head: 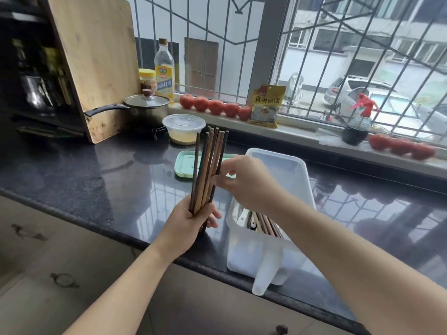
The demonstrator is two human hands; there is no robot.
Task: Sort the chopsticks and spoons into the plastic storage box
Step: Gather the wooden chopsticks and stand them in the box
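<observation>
Above counter: left hand (191,220) grips chopsticks (208,165) upright; right hand (244,182) pinches one.

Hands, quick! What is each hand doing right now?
Left hand: grips a bundle of chopsticks, standing upright.
Right hand: fingertips pinch one chopstick at the bundle's right edge, above the plastic box.

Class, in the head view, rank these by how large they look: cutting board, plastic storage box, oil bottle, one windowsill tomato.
1. Cutting board
2. Plastic storage box, though it is nearer the camera, so these two are unsure
3. Oil bottle
4. Tomato
</observation>
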